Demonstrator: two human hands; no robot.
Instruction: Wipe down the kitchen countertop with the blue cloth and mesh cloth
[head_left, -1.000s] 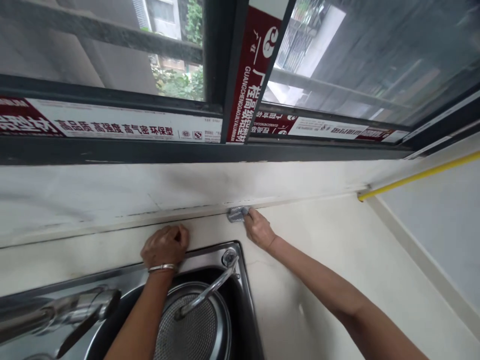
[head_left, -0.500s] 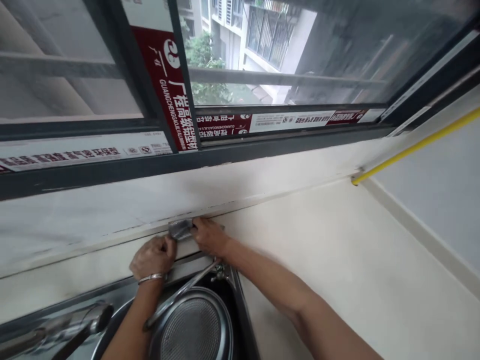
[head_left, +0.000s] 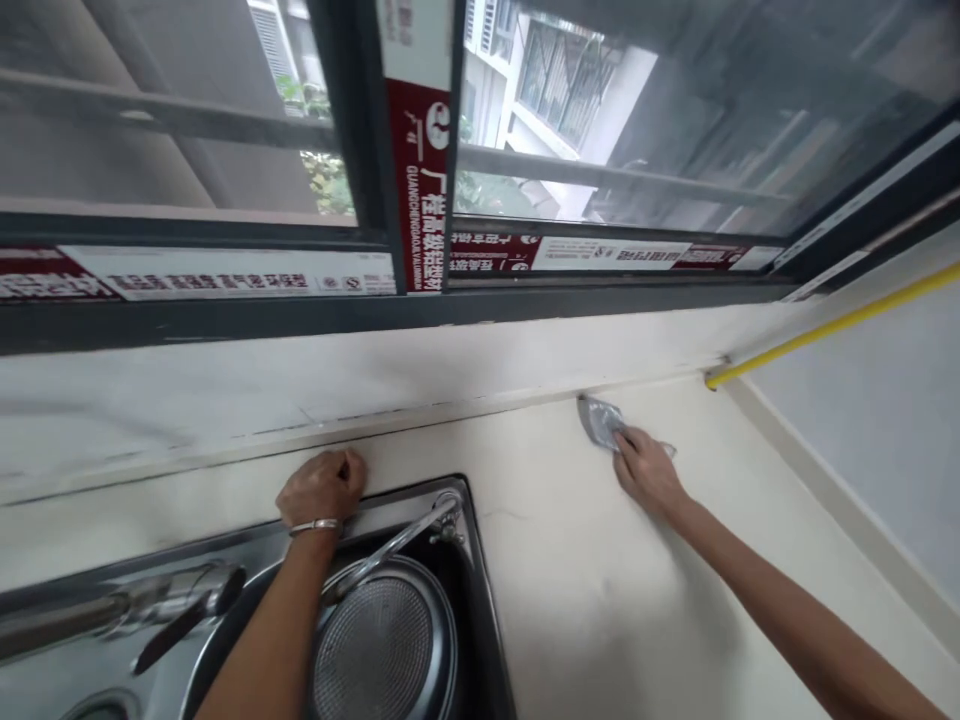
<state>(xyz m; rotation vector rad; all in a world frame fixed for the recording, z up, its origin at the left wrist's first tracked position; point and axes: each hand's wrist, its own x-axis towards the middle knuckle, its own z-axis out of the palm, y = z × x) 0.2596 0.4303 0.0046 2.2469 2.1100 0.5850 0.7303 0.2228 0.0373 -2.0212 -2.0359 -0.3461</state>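
Note:
My right hand (head_left: 649, 470) grips a scraper (head_left: 601, 421) with a wide, shiny grey blade. The blade lies against the pale countertop (head_left: 570, 560), close to where the counter meets the wall below the window. A bit of the scraper's far end pokes out behind my fingers. My left hand (head_left: 324, 487), with a silver bracelet at the wrist, is closed in a fist on the counter strip behind the sink (head_left: 480, 600). Whether that fist holds anything is hidden. A dark gap line runs along the back of the counter just beyond it.
A round pan or lid with a textured centre (head_left: 379, 645) lies in the sink under a thin metal spout (head_left: 394, 545). Another faucet (head_left: 161, 600) stands to the left. A yellow pipe (head_left: 825, 325) runs along the right wall. Dark window frames (head_left: 225, 325) carry red-and-white stickers.
My right hand has carried the scraper far to the right along the back of the counter, away from my left hand. My left fist stays near the sink, and the view has shifted slightly.

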